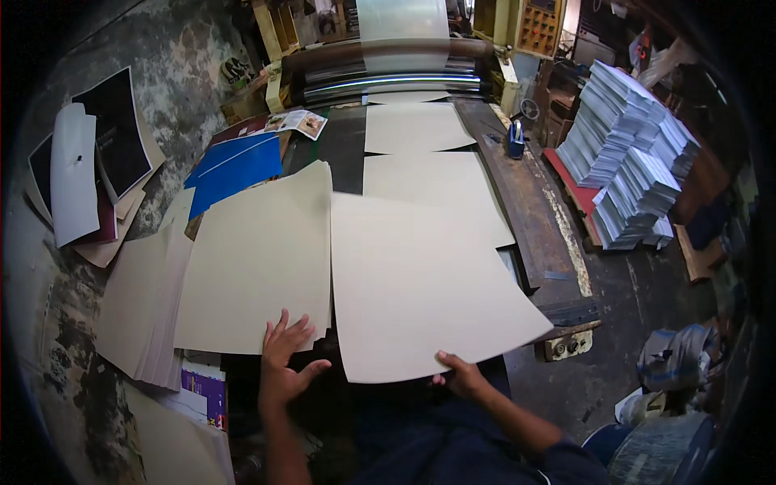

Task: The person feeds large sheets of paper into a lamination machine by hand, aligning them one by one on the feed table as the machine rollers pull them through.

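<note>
Sheet: large cream sheet (420,283) lies on the bench (533,218), near edge overhanging toward the person, far edge overlapping the next sheet (432,190) up the line.
Right hand: right hand (461,373) pinches the near edge of the sheet, thumb on top, fingers underneath; grip closed on the paper.
Left hand: left hand (284,364) spread flat, fingers splayed, tips touching the near edge of the stack of cream sheets (255,259) just to the left; grasping nothing.
Feed: third sheet (412,127) further up, below the machine rollers (388,81).
Surroundings: blue sheets (234,170) beyond the stack; piles of printed paper (630,153) well apart on the right.
Step (judged): taking a delivered sheet off the line for stacking.
Next move calls for: lifting the sheet clear of the overlap, swinging it left, squaring its edges onto the stack under the left hand.
</note>
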Demonstrator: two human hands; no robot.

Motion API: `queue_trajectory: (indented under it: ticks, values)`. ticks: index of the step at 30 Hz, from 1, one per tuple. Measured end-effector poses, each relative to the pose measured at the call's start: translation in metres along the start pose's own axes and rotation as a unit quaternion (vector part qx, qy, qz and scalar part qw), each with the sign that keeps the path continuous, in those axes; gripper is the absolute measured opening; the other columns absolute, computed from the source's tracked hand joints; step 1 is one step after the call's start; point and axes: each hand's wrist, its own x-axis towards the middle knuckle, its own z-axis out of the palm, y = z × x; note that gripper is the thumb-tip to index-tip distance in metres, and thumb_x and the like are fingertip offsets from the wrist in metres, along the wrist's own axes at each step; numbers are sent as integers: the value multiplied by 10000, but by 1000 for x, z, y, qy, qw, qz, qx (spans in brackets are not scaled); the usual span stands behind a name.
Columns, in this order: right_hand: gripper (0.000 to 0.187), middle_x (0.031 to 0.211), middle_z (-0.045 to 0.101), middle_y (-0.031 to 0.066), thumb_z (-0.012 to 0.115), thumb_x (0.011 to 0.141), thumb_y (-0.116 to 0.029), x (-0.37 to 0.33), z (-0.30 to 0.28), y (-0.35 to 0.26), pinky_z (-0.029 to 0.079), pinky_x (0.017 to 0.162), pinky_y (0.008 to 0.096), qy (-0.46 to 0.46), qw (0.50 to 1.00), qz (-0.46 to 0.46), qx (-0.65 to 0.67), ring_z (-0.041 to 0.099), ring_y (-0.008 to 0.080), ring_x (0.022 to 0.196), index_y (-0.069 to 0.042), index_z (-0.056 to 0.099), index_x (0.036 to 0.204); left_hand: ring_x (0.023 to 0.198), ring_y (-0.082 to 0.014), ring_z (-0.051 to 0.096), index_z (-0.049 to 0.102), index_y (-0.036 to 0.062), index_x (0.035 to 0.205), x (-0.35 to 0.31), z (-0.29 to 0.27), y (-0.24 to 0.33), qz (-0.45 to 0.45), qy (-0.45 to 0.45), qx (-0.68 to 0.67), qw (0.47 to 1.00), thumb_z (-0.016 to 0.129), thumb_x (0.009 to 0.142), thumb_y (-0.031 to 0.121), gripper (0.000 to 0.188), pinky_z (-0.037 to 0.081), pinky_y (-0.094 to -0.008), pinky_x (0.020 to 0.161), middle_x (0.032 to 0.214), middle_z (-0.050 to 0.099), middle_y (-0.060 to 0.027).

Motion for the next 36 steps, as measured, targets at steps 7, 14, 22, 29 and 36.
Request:
queue_trajectory:
  ticks: [7, 14, 22, 29, 36]
  values:
    - [395, 991, 631, 147, 564, 958, -332, -37, -11, 50, 502, 668, 326, 16, 998, 62, 3, 657, 230, 823, 7, 511, 1154, 1255, -306, 535, 688, 76, 1117, -5, 6, -26, -78, 20, -64, 995, 711, 838, 376, 411, 298, -491, 1103, 1158, 682, -93]
    - [425, 1097, 611, 159, 477, 1001, -360, -33, 1, 45, 508, 716, 350, 31, 997, 66, 27, 647, 252, 922, -8, 459, 1239, 1036, -278, 653, 694, 64, 1097, -2, 24, -22, -174, 123, -133, 968, 541, 981, 299, 303, 335, -450, 1076, 1031, 717, -127]
    - [521, 954, 634, 202, 397, 1008, -461, 8, -8, 28, 510, 775, 391, 65, 992, 72, 77, 592, 204, 722, 6, 445, 1232, 1006, -301, 647, 695, 49, 1046, -5, 40, -22, -167, 164, -56, 971, 586, 958, 268, 260, 360, -439, 1053, 1027, 711, -137]
    - [554, 951, 617, 183, 359, 1006, -498, 41, -6, 17, 514, 791, 415, 54, 992, 20, 115, 572, 192, 729, 9, 451, 1212, 994, -231, 626, 700, 40, 1010, -5, 23, -19, -257, 126, -149, 946, 600, 956, 299, 282, 392, -351, 1018, 1052, 698, -136]
    - [462, 1070, 593, 168, 347, 1020, -447, 74, -14, 26, 535, 772, 422, 84, 985, -63, 140, 595, 197, 773, -26, 409, 1198, 993, -164, 593, 693, 0, 1029, 1, 19, -6, -237, 268, -302, 883, 572, 980, 282, 311, 419, -322, 983, 1054, 665, -79]
